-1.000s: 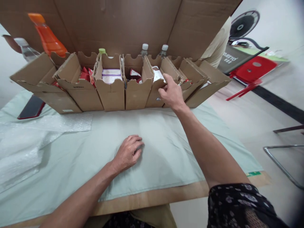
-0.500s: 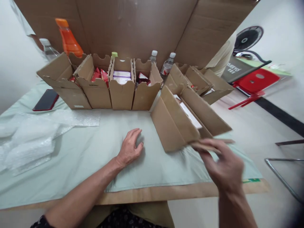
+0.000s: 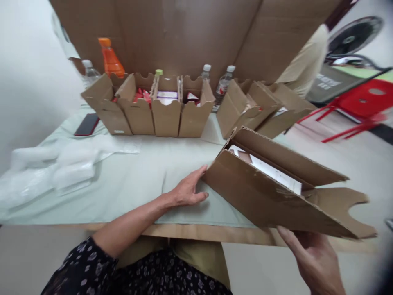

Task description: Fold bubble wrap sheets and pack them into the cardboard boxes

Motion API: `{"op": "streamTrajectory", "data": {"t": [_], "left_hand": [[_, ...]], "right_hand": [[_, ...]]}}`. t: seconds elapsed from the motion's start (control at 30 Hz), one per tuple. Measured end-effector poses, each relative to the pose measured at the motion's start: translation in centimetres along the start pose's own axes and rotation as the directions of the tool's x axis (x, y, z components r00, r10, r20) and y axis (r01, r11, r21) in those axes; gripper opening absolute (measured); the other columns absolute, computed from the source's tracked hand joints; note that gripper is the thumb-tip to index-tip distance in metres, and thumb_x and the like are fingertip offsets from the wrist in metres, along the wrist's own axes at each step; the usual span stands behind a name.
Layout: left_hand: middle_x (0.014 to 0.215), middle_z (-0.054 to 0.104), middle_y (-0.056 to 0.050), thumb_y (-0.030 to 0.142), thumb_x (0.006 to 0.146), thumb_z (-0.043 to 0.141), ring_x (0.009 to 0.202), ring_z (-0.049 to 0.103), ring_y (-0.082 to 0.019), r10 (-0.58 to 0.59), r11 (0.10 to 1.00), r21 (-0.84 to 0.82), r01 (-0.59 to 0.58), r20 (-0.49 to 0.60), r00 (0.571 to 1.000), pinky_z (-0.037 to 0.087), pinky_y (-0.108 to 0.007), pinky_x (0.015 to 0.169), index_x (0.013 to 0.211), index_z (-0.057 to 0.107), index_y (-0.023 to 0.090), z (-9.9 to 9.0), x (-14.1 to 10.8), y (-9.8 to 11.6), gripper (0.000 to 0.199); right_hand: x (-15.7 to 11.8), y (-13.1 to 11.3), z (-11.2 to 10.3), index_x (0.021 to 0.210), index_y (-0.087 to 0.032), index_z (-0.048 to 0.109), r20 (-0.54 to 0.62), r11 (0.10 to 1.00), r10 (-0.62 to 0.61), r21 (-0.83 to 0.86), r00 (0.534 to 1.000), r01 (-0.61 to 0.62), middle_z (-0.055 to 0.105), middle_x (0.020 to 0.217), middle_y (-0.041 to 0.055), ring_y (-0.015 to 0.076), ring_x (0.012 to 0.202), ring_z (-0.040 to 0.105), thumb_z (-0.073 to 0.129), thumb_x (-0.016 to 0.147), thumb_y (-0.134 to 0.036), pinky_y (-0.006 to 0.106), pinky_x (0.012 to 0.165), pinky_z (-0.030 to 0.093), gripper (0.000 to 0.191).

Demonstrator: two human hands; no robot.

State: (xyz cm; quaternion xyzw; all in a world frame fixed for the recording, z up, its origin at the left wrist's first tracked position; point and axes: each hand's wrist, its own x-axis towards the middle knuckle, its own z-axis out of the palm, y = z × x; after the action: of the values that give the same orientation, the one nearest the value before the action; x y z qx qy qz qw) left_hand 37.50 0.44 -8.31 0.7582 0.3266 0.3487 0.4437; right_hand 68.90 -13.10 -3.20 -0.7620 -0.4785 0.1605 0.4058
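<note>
Green cloth (image 3: 162, 159) covers the table (image 3: 199, 232). Near right, the right hand (image 3: 316, 256) grips a tilted brown box (image 3: 258, 196); by the box's left end, the left hand (image 3: 188, 190) is spread.

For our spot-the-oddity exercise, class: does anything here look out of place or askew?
Yes: one cardboard box is askew in front of the row of boxes, angled and out of line, with a gap showing in that row.
</note>
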Motion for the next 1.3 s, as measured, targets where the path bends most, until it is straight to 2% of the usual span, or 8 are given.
{"op": "streamTrajectory", "data": {"t": [0.17, 0.33, 0.6, 0.77, 0.9, 1.0, 1.1, 1.3], "left_hand": [[0.165, 0.048, -0.016, 0.032, 0.080, 0.073, 0.149, 0.049, -0.038, -0.053, 0.992, -0.117, 0.043, -0.082, 0.995, 0.042, -0.061, 0.122, 0.162, 0.037, 0.022, -2.7, 0.4, 0.6, 0.090], [0.150, 0.063, -0.012, 0.028, 0.082, 0.070, 0.138, 0.058, -0.033, -0.127, 0.987, -0.127, 0.099, -0.237, 0.963, 0.049, -0.054, 0.114, 0.153, 0.050, 0.024, -7.8, -1.2, -0.3, 0.073], [0.145, 0.065, -0.014, 0.024, 0.084, 0.065, 0.132, 0.063, -0.029, -0.227, 0.973, -0.144, 0.179, -0.487, 0.843, 0.053, -0.046, 0.110, 0.147, 0.056, 0.019, -12.0, -3.3, -2.9, 0.064], [0.138, 0.066, -0.014, 0.022, 0.085, 0.063, 0.127, 0.063, -0.029, -0.255, 0.959, -0.050, 0.280, -0.589, 0.767, 0.056, -0.048, 0.106, 0.144, 0.056, 0.018, -11.5, -3.3, -2.4, 0.060], [0.150, 0.058, -0.015, 0.023, 0.089, 0.063, 0.140, 0.056, -0.031, -0.109, 0.927, 0.202, 0.316, -0.661, 0.742, 0.051, -0.051, 0.115, 0.145, 0.054, 0.019, -11.8, -3.9, -0.1, 0.056], [0.157, 0.053, -0.012, 0.023, 0.095, 0.061, 0.148, 0.049, -0.030, 0.060, 0.782, 0.471, 0.408, -0.709, 0.703, 0.040, -0.054, 0.126, 0.140, 0.057, 0.022, -14.5, -6.4, 1.7, 0.046], [0.156, 0.053, -0.011, 0.019, 0.094, 0.059, 0.151, 0.044, -0.031, 0.134, 0.525, 0.600, 0.603, -0.758, 0.638, 0.033, -0.058, 0.129, 0.134, 0.061, 0.022, -19.4, -10.6, 2.1, 0.041], [0.159, 0.052, -0.017, 0.014, 0.081, 0.066, 0.157, 0.033, -0.044, -0.080, 0.263, 0.502, 0.824, -0.840, 0.537, 0.026, -0.069, 0.126, 0.125, 0.068, 0.020, -27.3, -16.7, -0.7, 0.045]], "right_hand": [[2.8, -2.7, 4.4, 0.087, -0.037, 0.063, 0.021, 0.991, 0.052, 0.122, 0.998, -0.054, 0.077, 0.093, 0.0094, 0.0456, 0.107, 0.075, 0.082, 0.058, -0.054, 0.064, 0.101, 0.056, 0.039], [6.3, -6.4, 9.3, 0.090, -0.030, 0.063, 0.183, 0.996, -0.076, 0.068, 0.980, 0.065, 0.074, 0.088, 0.0095, 0.0400, 0.091, 0.075, 0.081, 0.057, -0.057, 0.060, 0.087, 0.059, 0.047], [10.0, -9.1, 18.9, 0.102, -0.028, 0.055, 0.265, 0.965, -0.237, 0.175, 0.935, 0.195, 0.070, 0.094, 0.0062, 0.0263, 0.083, 0.070, 0.072, 0.065, -0.053, 0.041, 0.073, 0.056, 0.047], [9.7, -8.6, 20.1, 0.085, -0.028, 0.059, 0.309, 0.976, -0.174, -0.073, 0.935, 0.205, 0.069, 0.076, 0.0081, 0.0286, 0.068, 0.064, 0.064, 0.067, -0.059, 0.045, 0.068, 0.048, 0.036], [9.7, -9.7, 19.7, 0.078, -0.031, 0.057, 0.309, 0.980, -0.115, -0.122, 0.944, 0.159, 0.067, 0.070, 0.0080, 0.0319, 0.067, 0.065, 0.065, 0.061, -0.057, 0.047, 0.069, 0.049, 0.032], [9.6, -10.3, 19.7, 0.075, -0.033, 0.056, 0.324, 0.977, -0.087, -0.155, 0.942, 0.144, 0.065, 0.067, 0.0073, 0.0337, 0.067, 0.064, 0.064, 0.059, -0.058, 0.049, 0.067, 0.048, 0.030], [9.7, -10.1, 19.8, 0.073, -0.034, 0.054, 0.335, 0.976, -0.089, -0.158, 0.938, 0.149, 0.065, 0.068, 0.0074, 0.0341, 0.069, 0.065, 0.064, 0.060, -0.058, 0.049, 0.068, 0.049, 0.030], [9.9, -9.5, 19.9, 0.078, -0.032, 0.056, 0.340, 0.974, -0.125, -0.135, 0.932, 0.180, 0.067, 0.070, 0.0082, 0.0303, 0.062, 0.060, 0.063, 0.060, -0.058, 0.047, 0.066, 0.046, 0.032]]}}
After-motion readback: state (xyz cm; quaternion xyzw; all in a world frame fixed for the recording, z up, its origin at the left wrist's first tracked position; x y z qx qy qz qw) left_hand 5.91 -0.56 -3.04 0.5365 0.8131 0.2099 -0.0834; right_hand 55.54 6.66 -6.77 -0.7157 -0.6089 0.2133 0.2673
